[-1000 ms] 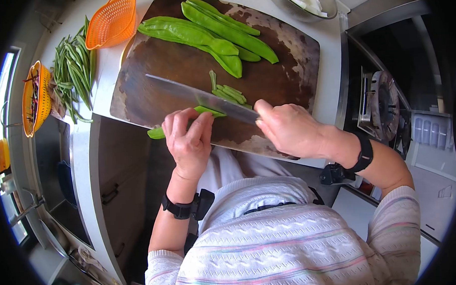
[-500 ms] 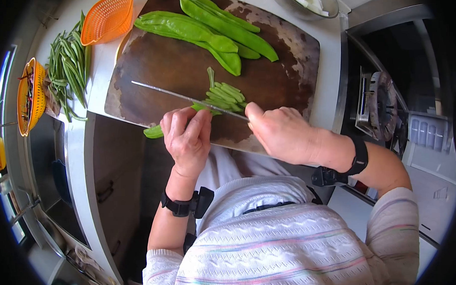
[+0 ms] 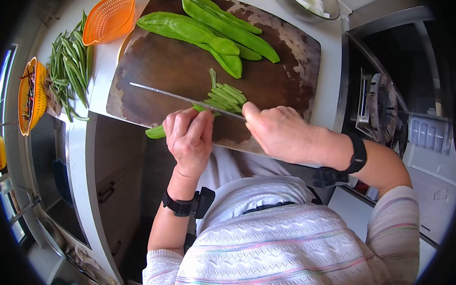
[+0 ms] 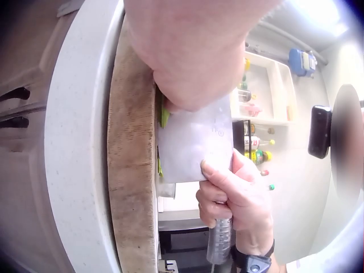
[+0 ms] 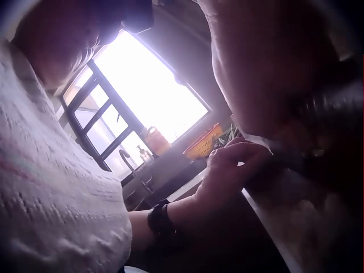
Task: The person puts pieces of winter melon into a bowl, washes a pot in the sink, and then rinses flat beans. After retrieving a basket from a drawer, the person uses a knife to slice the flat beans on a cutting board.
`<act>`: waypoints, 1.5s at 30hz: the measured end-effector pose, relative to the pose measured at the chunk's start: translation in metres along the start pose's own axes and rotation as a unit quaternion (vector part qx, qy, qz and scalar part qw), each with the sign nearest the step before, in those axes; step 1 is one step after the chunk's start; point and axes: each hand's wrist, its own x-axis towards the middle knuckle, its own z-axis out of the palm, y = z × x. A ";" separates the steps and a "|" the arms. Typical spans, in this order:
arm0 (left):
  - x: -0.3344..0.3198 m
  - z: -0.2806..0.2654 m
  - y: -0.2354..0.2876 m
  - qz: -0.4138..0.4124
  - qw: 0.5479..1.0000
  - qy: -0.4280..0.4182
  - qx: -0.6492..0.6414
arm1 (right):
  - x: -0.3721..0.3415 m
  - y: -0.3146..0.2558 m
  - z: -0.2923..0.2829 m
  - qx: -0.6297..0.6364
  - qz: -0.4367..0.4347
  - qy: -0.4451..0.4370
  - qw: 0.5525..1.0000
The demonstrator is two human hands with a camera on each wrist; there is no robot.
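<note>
My right hand (image 3: 280, 133) grips the handle of a cleaver (image 4: 190, 142). From above, the blade looks almost edge-on, slanting across the wooden cutting board (image 3: 155, 62). My left hand (image 3: 189, 141) holds a flat green bean pod (image 3: 156, 132) at the board's near edge, bent fingertips right beside the blade. One pod end sticks out left of that hand; its middle is hidden under the fingers. Thin bean slices (image 3: 229, 96) lie in a small heap just beyond the blade. Several whole flat pods (image 3: 199, 35) rest on the far part of the board.
Left of the board are an orange basket (image 3: 108, 23), a pile of slender green beans (image 3: 73, 67) and a yellow basket (image 3: 34, 99) with dark red contents. A metal bowl (image 3: 289, 7) of white pieces stands at the far right. A stove burner (image 3: 385, 107) is to the right.
The blade has turned from showing its broad face to nearly edge-on, and my right hand has shifted slightly left. The slice heap looks larger. My left hand stays on the pod.
</note>
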 end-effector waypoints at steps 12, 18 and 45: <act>-0.002 0.001 -0.004 -0.003 1.000 0.012 -0.015 | -0.007 -0.002 -0.017 0.024 0.038 -0.051 0.998; -0.001 -0.004 -0.003 0.004 1.000 -0.010 -0.009 | 0.005 -0.006 -0.003 0.012 0.045 -0.039 0.998; 0.006 0.006 0.010 0.003 0.999 -0.045 0.000 | -0.037 0.004 -0.017 -0.009 0.078 -0.029 0.997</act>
